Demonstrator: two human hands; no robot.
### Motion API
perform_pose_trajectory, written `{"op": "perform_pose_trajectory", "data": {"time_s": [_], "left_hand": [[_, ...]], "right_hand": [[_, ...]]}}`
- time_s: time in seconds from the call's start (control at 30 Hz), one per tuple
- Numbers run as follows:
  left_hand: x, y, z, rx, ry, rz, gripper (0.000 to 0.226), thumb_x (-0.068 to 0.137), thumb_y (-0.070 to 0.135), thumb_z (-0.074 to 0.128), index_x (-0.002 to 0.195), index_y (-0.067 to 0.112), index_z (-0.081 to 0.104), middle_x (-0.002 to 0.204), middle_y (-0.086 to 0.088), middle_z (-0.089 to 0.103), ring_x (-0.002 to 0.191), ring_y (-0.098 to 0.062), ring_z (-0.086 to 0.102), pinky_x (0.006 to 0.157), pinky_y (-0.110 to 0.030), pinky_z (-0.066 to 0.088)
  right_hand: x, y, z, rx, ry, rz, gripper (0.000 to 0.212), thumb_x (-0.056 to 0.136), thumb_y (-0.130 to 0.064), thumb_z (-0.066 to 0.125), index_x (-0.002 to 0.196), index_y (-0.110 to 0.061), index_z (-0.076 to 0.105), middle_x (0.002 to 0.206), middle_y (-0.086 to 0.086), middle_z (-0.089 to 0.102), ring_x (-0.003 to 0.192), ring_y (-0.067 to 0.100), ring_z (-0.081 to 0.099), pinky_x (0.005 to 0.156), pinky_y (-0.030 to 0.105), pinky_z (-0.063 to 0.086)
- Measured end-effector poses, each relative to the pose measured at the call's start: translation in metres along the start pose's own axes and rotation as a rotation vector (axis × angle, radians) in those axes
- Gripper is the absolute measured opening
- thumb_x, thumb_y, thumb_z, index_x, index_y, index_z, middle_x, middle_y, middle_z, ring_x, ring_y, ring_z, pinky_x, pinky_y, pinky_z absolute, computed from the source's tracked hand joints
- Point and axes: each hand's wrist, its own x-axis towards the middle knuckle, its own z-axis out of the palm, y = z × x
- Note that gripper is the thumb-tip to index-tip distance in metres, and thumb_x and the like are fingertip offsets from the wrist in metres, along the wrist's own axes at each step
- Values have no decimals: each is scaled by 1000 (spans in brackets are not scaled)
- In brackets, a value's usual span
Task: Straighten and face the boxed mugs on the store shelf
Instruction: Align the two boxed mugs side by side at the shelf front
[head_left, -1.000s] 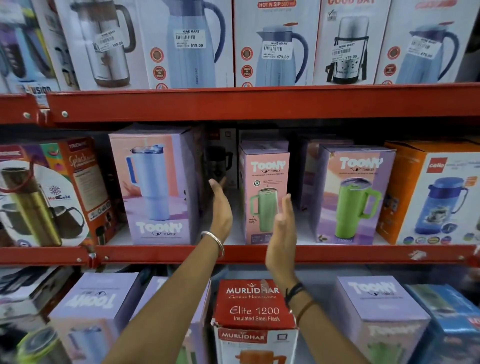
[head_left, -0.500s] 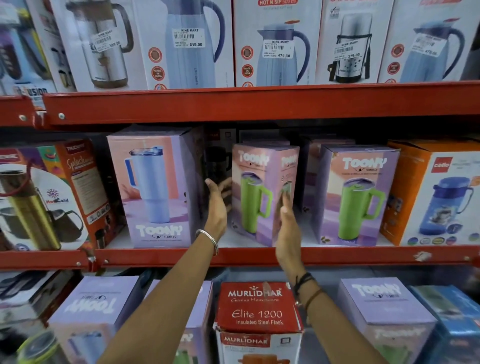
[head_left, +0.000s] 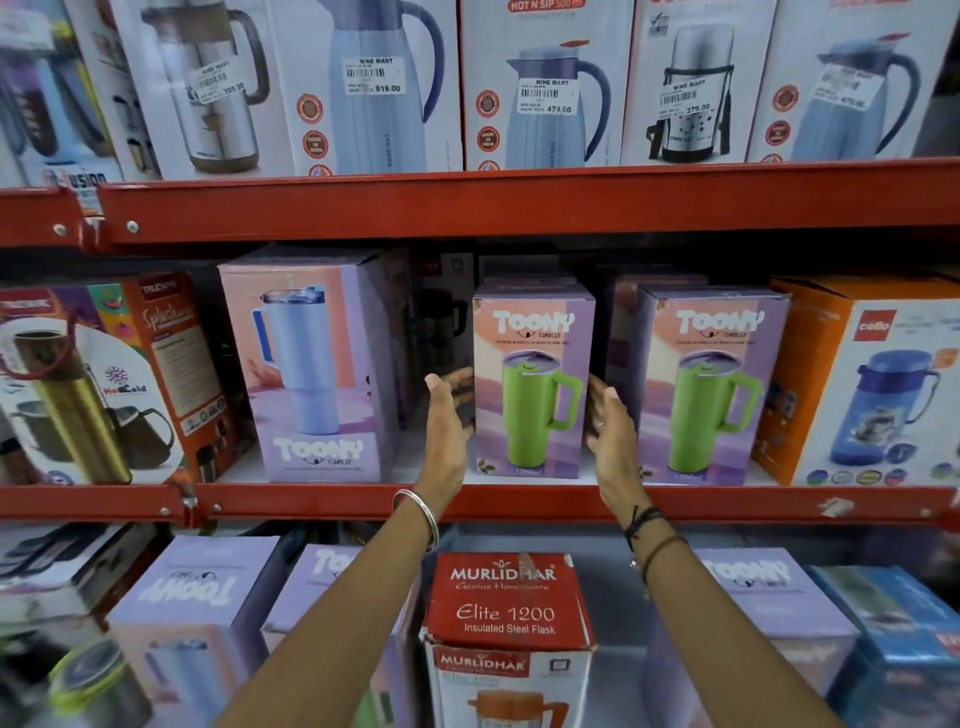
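Note:
On the middle red shelf (head_left: 311, 500) stand three purple-pink Toony tumbler boxes. The middle Toony box (head_left: 535, 332) shows a green mug and faces squarely forward. My left hand (head_left: 448, 421) lies flat against its left side. My right hand (head_left: 612, 428) presses its right side, so the box is held between both palms. To the right stands a matching green-mug Toony box (head_left: 711, 384), also front on. To the left, a larger blue-mug Toony box (head_left: 311, 364) is turned slightly, with its right side showing.
An orange Cello flask box (head_left: 878, 384) stands at the right end, a Trueware flask box (head_left: 98, 384) at the left. More boxes sit in the dark behind the front row. The upper shelf holds jug boxes (head_left: 540, 88); below are a red Murlidhar box (head_left: 506, 603) and more Toony boxes.
The middle box has been turned from its narrow side, through an angle, to its wide green-mug front. Both hands moved forward from in front of the shelf onto its sides.

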Motion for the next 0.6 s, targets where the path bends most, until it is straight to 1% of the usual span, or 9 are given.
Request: {"op": "perform_pose_trajectory", "data": {"time_s": [0.07, 0.1, 0.17, 0.23, 0.33, 0.4, 0.53, 0.6], "left_hand": [[-3, 1, 1, 35, -13, 29, 61, 93, 58, 13, 118, 22, 56, 118, -3, 61, 111, -18, 55, 106, -55, 39], [-5, 0, 1, 69, -20, 36, 65, 90, 65, 15, 123, 25, 54, 125, -1, 60, 117, -17, 53, 108, -54, 37], [-8, -7, -1, 155, -59, 27, 75, 76, 83, 19, 131, 41, 47, 143, 3, 48, 133, -17, 42, 113, -54, 30], [-9, -13, -4, 196, -89, 25, 73, 70, 89, 18, 130, 55, 41, 150, 6, 40, 139, -18, 34, 114, -55, 25], [-15, -9, -4, 213, -102, 27, 61, 67, 91, 17, 118, 69, 41, 153, 7, 36, 140, -22, 32, 114, -57, 24], [-21, -4, -4, 215, -111, 27, 58, 65, 92, 16, 113, 72, 41, 154, 8, 33, 141, -23, 30, 114, -58, 23], [-35, -1, -5, 200, -122, 30, 63, 66, 91, 16, 118, 68, 42, 153, 8, 34, 141, -22, 32, 114, -57, 24], [-42, 2, -5, 202, -123, 31, 63, 66, 91, 15, 118, 68, 41, 154, 8, 34, 141, -21, 31, 115, -57, 22]], "right_hand": [[0, 0, -1, -10, 3, -8, 48, 100, -40, 20, 139, -23, 41, 151, 2, 38, 139, 18, 32, 117, 42, 22], [-1, 1, -2, -20, 13, -12, 49, 100, -42, 21, 139, -22, 42, 151, 3, 39, 139, 19, 33, 117, 43, 23], [-5, 1, -3, -10, 55, -13, 51, 100, -42, 21, 137, -16, 45, 149, 7, 41, 138, 22, 36, 115, 41, 27], [-10, 0, -4, -2, 74, -5, 52, 100, -40, 21, 134, -9, 47, 147, 12, 43, 136, 25, 39, 110, 39, 30], [-16, -2, -6, -8, 55, 2, 53, 100, -39, 22, 134, -6, 47, 145, 13, 45, 135, 26, 41, 107, 36, 32], [-19, -2, -8, -12, 60, 7, 53, 100, -40, 23, 133, -7, 48, 145, 13, 45, 135, 26, 41, 108, 37, 32], [-27, -2, -14, -19, 51, 10, 54, 100, -41, 22, 133, -8, 48, 146, 14, 44, 135, 28, 41, 114, 44, 31], [-32, -3, -17, -31, 36, 7, 54, 100, -40, 21, 134, -7, 47, 146, 15, 44, 135, 28, 41, 114, 43, 31]]}}
